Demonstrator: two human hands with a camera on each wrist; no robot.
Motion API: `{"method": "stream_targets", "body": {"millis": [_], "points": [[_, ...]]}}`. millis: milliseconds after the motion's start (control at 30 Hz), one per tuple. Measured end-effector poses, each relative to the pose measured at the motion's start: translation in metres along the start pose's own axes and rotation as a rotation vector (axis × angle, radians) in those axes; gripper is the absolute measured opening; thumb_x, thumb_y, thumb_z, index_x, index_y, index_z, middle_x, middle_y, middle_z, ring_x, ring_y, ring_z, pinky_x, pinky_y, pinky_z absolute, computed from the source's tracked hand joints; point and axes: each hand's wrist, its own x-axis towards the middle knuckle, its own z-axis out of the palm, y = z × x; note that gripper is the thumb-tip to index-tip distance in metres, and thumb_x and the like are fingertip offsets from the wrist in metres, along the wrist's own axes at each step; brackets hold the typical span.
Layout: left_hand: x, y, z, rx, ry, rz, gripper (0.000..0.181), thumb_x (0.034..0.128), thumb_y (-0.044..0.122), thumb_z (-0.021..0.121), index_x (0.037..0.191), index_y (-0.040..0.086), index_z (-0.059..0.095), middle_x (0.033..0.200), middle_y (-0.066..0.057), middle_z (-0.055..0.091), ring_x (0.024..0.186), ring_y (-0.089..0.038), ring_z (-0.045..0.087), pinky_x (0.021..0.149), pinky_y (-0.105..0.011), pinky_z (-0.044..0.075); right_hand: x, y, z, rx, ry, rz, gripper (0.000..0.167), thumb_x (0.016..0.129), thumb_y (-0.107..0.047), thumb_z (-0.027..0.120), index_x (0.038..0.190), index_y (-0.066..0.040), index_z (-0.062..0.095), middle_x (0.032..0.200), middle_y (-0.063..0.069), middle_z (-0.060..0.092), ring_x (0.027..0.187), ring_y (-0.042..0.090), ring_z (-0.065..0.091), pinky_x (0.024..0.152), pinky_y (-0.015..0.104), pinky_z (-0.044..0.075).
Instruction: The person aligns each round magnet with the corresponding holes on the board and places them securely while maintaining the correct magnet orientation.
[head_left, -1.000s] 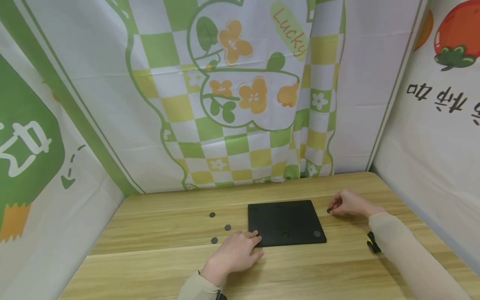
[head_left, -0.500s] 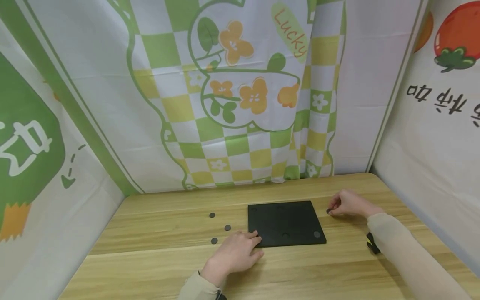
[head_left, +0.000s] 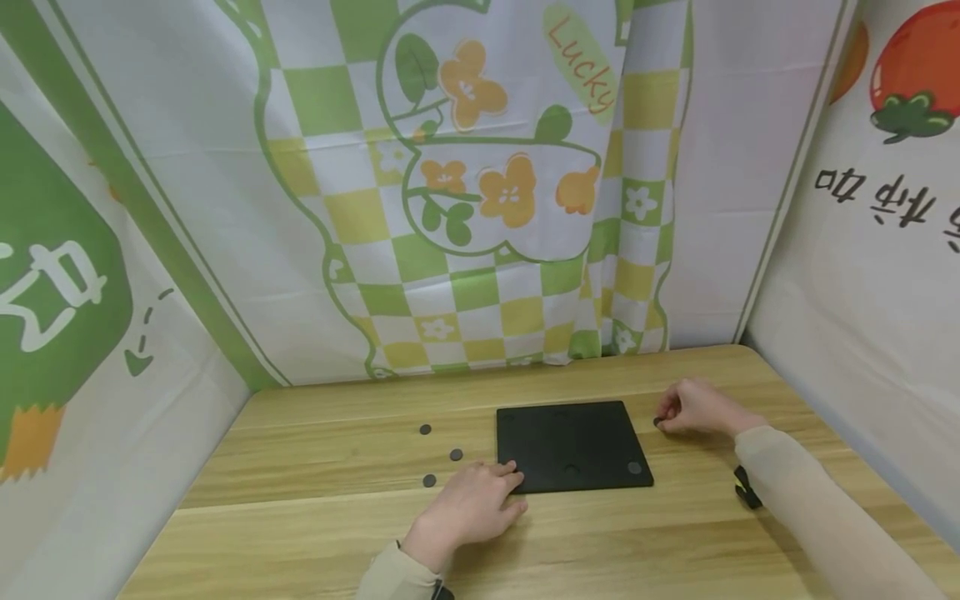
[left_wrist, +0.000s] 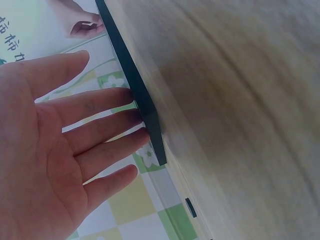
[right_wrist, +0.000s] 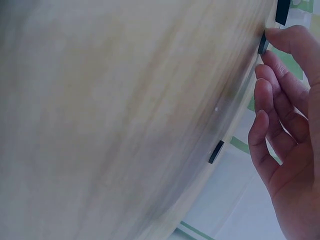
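A flat black rectangular board [head_left: 570,442] lies on the table, with faint round marks on its surface. A small dark grey disc [head_left: 633,468] sits at its near right corner. My left hand [head_left: 472,504] rests straight fingertips on the board's near left corner; the left wrist view shows those fingers [left_wrist: 107,120] extended against the board's edge. Just right of the board, my right hand [head_left: 697,407] pinches another small dark disc [right_wrist: 263,43] between thumb and index finger, at the tabletop. Its other fingers curl loosely.
Three more dark discs lie left of the board: a far one [head_left: 425,429], a middle one [head_left: 456,454] and a near one [head_left: 429,481]. Another small dark piece [right_wrist: 216,151] lies on the wooden table near the right hand. Printed cloth [head_left: 480,317] hangs behind the table.
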Motion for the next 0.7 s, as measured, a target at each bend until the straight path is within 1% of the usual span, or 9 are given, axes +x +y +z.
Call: {"method": "stream_targets", "body": {"millis": [133,233,500,700], "points": [[-0.0002,-0.0003,0.0003,-0.007,0.000,0.002,0.044,0.0949,0.042,0.052,0.128,0.014,0.061,0.135,-0.005,0.057,0.121,-0.021,0.057,0.105,-0.042,0.043,-0.0007,-0.0012,-0.0001,-0.007,-0.004,0.001,0.011,0.072,-0.023,0.079,0.074,-0.018,0.070,0.066,-0.013,0.062,0.059,-0.003,0.053,0.056,0.017,0.047],[-0.0002,-0.0004,0.0001,-0.013,-0.002,0.002,0.044,0.0950,0.042,0.052,0.128,0.014,0.061,0.135,-0.005,0.057,0.121,-0.021,0.056,0.105,-0.042,0.043,-0.0010,-0.0012,-0.0004,-0.011,-0.005,-0.016,0.010,0.073,-0.023,0.078,0.075,-0.017,0.070,0.067,-0.013,0.062,0.060,-0.003,0.053,0.056,0.018,0.047],[-0.0002,-0.0006,-0.0003,-0.005,0.000,0.007,0.044,0.0951,0.042,0.052,0.128,0.014,0.061,0.135,-0.005,0.057,0.121,-0.021,0.056,0.105,-0.042,0.043,-0.0008,0.0009,0.0005,-0.032,0.010,-0.026,0.010,0.073,-0.023,0.078,0.075,-0.018,0.070,0.067,-0.014,0.062,0.060,-0.004,0.053,0.056,0.018,0.047],[0.0004,-0.0007,0.0012,-0.008,0.003,-0.001,0.044,0.0947,0.042,0.052,0.127,0.014,0.061,0.135,-0.006,0.057,0.120,-0.021,0.057,0.105,-0.041,0.043,-0.0013,0.0005,-0.0001,-0.038,0.020,-0.037,0.010,0.073,-0.023,0.078,0.075,-0.019,0.070,0.067,-0.014,0.062,0.060,-0.004,0.053,0.056,0.017,0.048]]}}
